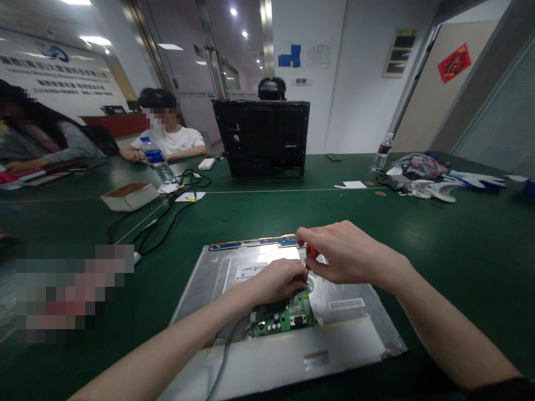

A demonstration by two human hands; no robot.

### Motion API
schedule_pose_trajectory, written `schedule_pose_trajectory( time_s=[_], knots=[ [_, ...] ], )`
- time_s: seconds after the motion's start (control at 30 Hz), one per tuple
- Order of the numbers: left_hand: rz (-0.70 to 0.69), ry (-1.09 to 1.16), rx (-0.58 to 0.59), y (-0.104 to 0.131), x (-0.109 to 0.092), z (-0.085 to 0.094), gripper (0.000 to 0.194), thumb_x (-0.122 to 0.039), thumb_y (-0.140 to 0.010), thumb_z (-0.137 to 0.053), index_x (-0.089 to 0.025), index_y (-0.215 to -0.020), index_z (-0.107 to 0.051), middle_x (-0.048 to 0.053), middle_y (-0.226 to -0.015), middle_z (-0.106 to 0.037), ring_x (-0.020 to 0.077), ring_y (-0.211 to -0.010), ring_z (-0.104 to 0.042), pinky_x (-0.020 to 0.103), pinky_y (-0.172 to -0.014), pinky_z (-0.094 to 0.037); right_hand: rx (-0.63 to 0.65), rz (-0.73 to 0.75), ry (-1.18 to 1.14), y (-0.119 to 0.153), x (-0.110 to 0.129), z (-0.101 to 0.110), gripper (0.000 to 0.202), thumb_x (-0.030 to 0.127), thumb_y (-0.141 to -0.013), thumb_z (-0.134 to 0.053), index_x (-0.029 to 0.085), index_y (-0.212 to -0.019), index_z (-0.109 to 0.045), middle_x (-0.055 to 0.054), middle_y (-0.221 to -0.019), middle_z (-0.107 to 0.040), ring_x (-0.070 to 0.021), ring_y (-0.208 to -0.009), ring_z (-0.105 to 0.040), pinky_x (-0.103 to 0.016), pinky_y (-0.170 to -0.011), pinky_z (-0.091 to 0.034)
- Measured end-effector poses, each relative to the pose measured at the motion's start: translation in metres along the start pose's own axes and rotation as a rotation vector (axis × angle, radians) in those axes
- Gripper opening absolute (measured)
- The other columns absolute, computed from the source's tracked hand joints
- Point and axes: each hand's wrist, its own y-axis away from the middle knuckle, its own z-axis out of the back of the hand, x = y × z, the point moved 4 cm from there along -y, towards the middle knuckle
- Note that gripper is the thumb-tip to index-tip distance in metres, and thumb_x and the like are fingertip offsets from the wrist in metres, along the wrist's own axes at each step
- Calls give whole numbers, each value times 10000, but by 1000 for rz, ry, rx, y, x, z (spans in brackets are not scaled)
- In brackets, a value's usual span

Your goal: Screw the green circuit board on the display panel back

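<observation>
In the head view a flat metal display panel [346, 328] lies on the table before me, with a green circuit board [288, 317] on it. My right hand [330, 250] is closed around a screwdriver with an orange-red handle [311, 252]. Its thin shaft points down towards the upper right corner of the board. My left hand [282, 278] rests over the board's upper edge, its fingertips close to the screwdriver's tip. Whatever those curled fingers hold, if anything, is hidden. A narrow blue circuit strip [251, 243] runs along the panel's far edge.
A grey cable [223, 362] crosses the panel's lower left. Beyond are a black monitor housing [263, 139], an open box [130, 196], water bottles [156, 159], black cables [167, 223] and white gloves [430, 189]. Several people sit around the green table [460, 267].
</observation>
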Motion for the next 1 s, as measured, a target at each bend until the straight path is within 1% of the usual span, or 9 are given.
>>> schedule_pose_trajectory(
  time_s=[0.1,0.23,0.37,0.6,0.7,0.9,1.0],
  knots=[
    [-22,17,-5,1,0,0,101,-122,-831,-622,-178,-915,-623,32,-951,-676,202,-862,-632,251,-746,-433,-3,15,-25,1,1,1,195,240,-827,-534,186,-1009,-490,-29,-858,-674,-145,-636,-566,-263,-505,-236],
    [-27,-32,-5,0,0,-1,58,-135,-841,-615,-174,-884,-620,32,-915,-675,197,-823,-630,252,-718,-430,-3,-18,6,-1,-3,-2,169,308,-861,-530,196,-983,-494,-10,-759,-658,-143,-583,-549,-262,-488,-214],
    [1,-64,13,-2,0,-1,70,-132,-841,-607,-175,-896,-613,30,-923,-674,201,-838,-632,253,-714,-434,-21,-22,29,-2,-4,-3,136,267,-852,-538,201,-966,-503,-4,-761,-665,-139,-585,-554,-257,-487,-197],
    [18,-83,21,-2,0,-1,75,-145,-837,-617,-183,-901,-611,20,-925,-677,198,-850,-641,247,-720,-443,-52,-2,22,-2,-1,-2,115,247,-844,-549,199,-940,-508,7,-757,-669,-132,-584,-550,-249,-491,-203],
    [19,-104,15,-2,2,-2,69,-153,-838,-620,-185,-898,-613,22,-932,-680,203,-856,-643,249,-720,-446,-45,-4,22,-1,-1,-2,122,257,-848,-553,199,-948,-514,9,-758,-665,-131,-582,-540,-252,-491,-205],
    [-2,-84,1,-3,-1,-1,75,-157,-863,-588,-185,-910,-639,19,-947,-685,191,-826,-645,249,-733,-464,-36,22,-22,1,5,2,130,255,-840,-555,191,-948,-521,-19,-862,-653,-134,-637,-539,-256,-501,-228],
    [20,-107,-1,-3,-4,1,77,-152,-853,-593,-187,-901,-642,17,-938,-686,191,-825,-642,251,-743,-470,-25,8,-1,-1,5,1,149,298,-854,-568,190,-945,-520,-17,-827,-656,-137,-623,-545,-257,-501,-217]
  ],
)
